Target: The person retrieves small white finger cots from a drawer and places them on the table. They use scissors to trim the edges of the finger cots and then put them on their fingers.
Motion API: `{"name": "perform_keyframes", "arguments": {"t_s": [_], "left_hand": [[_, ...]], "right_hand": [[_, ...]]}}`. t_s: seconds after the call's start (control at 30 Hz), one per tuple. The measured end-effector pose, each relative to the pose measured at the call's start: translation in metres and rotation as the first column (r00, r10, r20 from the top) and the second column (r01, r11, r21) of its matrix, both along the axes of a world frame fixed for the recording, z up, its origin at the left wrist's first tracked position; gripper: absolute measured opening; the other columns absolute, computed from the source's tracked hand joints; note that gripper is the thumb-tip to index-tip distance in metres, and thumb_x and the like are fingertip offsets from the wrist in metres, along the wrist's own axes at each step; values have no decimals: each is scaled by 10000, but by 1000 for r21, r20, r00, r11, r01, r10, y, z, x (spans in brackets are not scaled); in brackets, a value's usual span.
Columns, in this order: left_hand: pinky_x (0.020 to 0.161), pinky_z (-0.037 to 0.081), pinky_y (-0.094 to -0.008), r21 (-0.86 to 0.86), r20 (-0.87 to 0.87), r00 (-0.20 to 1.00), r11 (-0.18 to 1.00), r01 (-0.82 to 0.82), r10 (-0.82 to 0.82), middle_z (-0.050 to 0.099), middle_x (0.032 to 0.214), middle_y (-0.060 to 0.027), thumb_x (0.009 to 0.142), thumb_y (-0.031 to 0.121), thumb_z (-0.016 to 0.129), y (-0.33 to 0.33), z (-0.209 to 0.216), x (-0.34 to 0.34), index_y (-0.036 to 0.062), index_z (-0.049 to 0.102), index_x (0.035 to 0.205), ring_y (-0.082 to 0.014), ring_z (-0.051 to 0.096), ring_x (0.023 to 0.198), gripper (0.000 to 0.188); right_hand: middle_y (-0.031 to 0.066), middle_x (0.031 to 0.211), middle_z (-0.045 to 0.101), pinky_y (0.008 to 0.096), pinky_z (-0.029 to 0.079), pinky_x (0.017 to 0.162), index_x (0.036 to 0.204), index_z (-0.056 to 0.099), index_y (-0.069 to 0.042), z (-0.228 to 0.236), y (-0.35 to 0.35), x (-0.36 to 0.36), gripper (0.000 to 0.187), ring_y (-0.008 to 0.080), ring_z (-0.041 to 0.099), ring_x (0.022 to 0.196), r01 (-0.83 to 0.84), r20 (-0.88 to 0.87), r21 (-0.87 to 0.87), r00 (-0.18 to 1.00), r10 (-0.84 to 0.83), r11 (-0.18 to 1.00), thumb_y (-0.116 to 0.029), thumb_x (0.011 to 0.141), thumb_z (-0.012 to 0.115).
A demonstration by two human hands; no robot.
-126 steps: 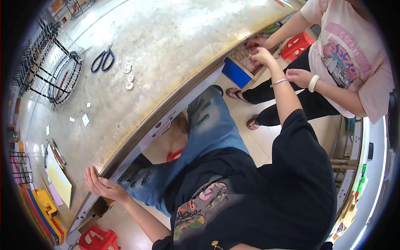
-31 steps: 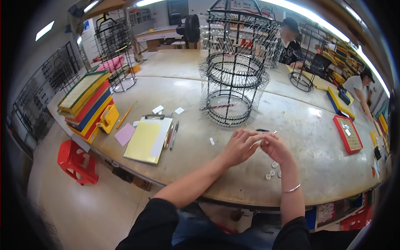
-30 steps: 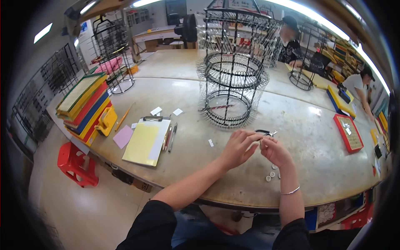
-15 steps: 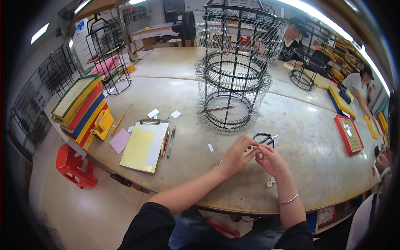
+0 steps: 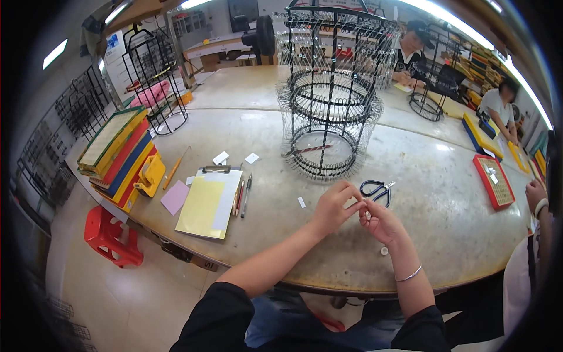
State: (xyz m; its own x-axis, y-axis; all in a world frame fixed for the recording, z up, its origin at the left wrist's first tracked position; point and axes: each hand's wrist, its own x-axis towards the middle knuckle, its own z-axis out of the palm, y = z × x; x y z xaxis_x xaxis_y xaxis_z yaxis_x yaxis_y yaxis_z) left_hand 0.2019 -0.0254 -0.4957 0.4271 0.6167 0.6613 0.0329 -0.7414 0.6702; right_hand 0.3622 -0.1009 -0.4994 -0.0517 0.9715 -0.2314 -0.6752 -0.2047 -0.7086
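Small white piece (image 5: 368,215), pinched over the table's (image 5: 410,176) near edge between left hand (image 5: 334,206) and right hand (image 5: 381,222), fingertips together; fitting step apparently in hand; next move calls for fine fingertip alignment; scissors (image 5: 376,189) just beyond.

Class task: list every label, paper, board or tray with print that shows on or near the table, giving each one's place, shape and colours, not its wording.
Clipboard: left of the hands, rectangular, yellow sheet over white.
Pink paper: beside the clipboard, small square.
White slips: behind the clipboard, small.
Stacked trays: far left edge, green, red, blue, yellow.
Red tray: right side, rectangular, pale gridded inside.
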Motion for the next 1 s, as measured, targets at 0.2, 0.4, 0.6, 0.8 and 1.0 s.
{"name": "perform_keyframes", "arguments": {"t_s": [0.2,0.4,0.6,0.8,1.0], "left_hand": [[756,456,-352,90,-58,997,995,-42,48,595,904,-80,715,97,741,2,10,-7,58,651,856,-258,567,902,171],[737,442,-325,-7,-144,989,999,-34,33,607,870,-70,717,74,739,-1,14,3,60,668,848,-241,549,878,149],[721,438,-325,132,-151,986,990,-47,67,610,841,-73,720,60,737,-1,12,1,46,663,821,-240,545,852,126],[721,460,-285,-159,-32,997,984,-77,73,610,854,-58,793,58,688,-15,15,9,-5,635,869,-165,560,908,112],[727,469,-250,-597,43,984,784,166,-176,637,897,-46,879,112,620,7,-6,0,1,633,916,-102,586,829,118]], "right_hand": [[3,930,603,225,482,715,1028,616,-39,-22,14,1,223,77,572,845,-42,321,117,947,2,992,-225,906,618],[21,1014,619,233,475,749,1097,610,-34,-16,5,3,277,84,574,882,-10,64,0,998,10,1000,-239,911,610],[1,920,633,209,464,688,1023,600,-50,2,0,-6,221,69,582,822,76,293,17,953,-78,997,-236,907,620],[14,901,650,201,448,630,968,600,-49,1,0,-7,196,70,600,747,167,485,188,841,-239,968,-235,905,606],[9,854,669,201,445,594,948,608,-45,10,1,-8,183,67,603,702,135,628,276,724,-285,952,-215,884,630]]}}
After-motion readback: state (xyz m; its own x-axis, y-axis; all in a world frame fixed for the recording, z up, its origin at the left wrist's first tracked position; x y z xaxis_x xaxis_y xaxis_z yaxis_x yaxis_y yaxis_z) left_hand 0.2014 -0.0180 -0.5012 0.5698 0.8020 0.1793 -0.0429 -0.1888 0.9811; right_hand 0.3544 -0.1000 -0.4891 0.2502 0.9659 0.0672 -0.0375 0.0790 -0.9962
